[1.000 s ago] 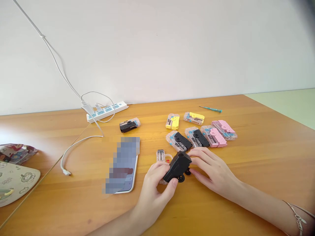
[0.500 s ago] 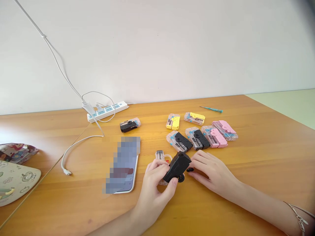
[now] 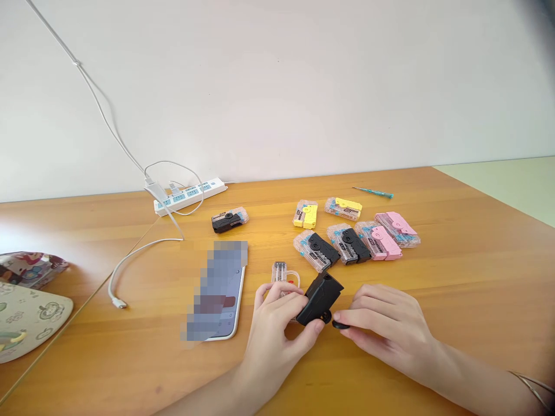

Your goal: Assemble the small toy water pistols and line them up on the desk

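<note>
My left hand (image 3: 277, 323) is closed on a black plastic casing (image 3: 319, 298), held tilted above the table, with a small round lug at its lower end. Between the thumb and forefinger of my right hand (image 3: 385, 320) is a small black round cap (image 3: 340, 325), close beside that lug. Whether cap and lug touch, I cannot tell. Partly hidden behind my left hand lies a clear plastic piece (image 3: 280, 270) with a curved loop and a bit of red.
Several folding toy pistols with clear bodies lie beyond my hands: black (image 3: 316, 251), pink (image 3: 381, 241) and yellow (image 3: 306, 215). A teal screwdriver (image 3: 375, 192) is at the back. Leftward are a phone (image 3: 219, 294), a power strip (image 3: 191, 196) and a white cable (image 3: 143, 245).
My right hand has drawn back a little toward me, bringing the cap lower and near the casing's lug. The casing has shifted slightly right in my left hand.
</note>
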The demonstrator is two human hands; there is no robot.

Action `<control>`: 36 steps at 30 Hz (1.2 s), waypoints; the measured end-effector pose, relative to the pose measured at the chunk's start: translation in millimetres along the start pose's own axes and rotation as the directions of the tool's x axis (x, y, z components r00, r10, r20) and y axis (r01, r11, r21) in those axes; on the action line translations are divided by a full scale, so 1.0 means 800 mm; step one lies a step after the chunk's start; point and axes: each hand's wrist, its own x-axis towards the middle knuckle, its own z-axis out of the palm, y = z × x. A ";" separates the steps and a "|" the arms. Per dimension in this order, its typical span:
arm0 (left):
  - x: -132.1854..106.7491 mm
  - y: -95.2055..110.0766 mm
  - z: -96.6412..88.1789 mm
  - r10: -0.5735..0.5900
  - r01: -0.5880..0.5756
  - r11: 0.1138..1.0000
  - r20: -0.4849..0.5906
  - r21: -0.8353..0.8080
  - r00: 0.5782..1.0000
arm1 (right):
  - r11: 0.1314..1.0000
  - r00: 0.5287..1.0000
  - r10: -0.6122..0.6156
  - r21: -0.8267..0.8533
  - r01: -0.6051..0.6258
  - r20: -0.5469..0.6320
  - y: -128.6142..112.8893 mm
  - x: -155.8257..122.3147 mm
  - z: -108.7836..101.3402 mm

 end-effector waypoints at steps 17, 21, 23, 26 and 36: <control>-0.003 -0.002 0.003 0.070 -0.070 0.997 0.011 -0.035 0.997 | 0.995 0.996 -0.011 0.095 0.003 0.087 -0.009 -0.004 0.010; -0.003 0.001 0.004 0.090 -0.090 0.995 -0.008 -0.042 0.996 | 0.984 0.995 0.056 0.163 -0.069 0.084 -0.010 -0.008 0.012; -0.003 0.003 0.004 0.098 -0.098 0.995 -0.028 -0.030 0.995 | 0.977 0.990 0.122 0.165 -0.133 0.075 -0.011 -0.011 0.014; -0.003 0.005 0.003 0.095 -0.096 0.995 -0.054 -0.015 0.994 | 0.953 0.967 0.247 0.165 -0.255 0.064 -0.014 -0.013 0.017; -0.003 0.008 0.004 0.139 -0.138 0.990 -0.083 0.008 0.987 | 0.792 0.830 0.496 0.257 -0.553 0.256 -0.023 -0.011 0.023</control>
